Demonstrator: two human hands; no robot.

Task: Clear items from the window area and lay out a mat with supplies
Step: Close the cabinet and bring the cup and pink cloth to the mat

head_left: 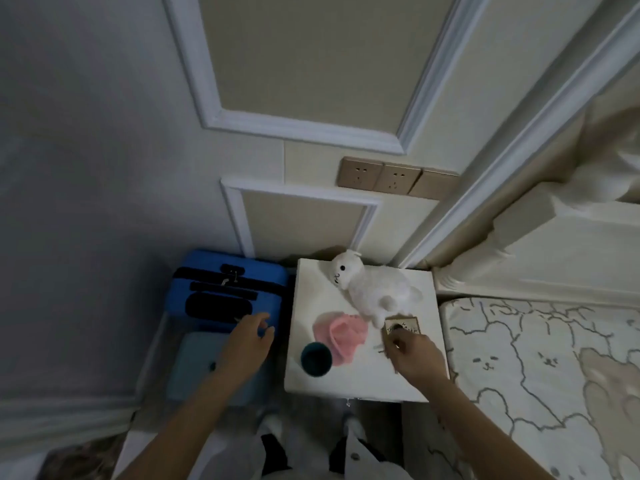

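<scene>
On the white bedside table (311,296) lie a white plush alpaca (374,289), a pink knitted item (343,336), a dark teal cup (316,359) and a small tan box (405,325) with dark markings. My right hand (417,356) hovers at the near edge of the tan box, fingers curled; something thin seems pinched in it, but the blur hides what. My left hand (247,344) floats left of the table above a grey-blue bag, fingers apart and holding nothing.
A blue suitcase (227,289) stands against the wall left of the table, with a grey-blue bag (197,365) in front of it. A bed with a bear-pattern cover (540,368) is at the right. Wall sockets (394,176) sit above the table.
</scene>
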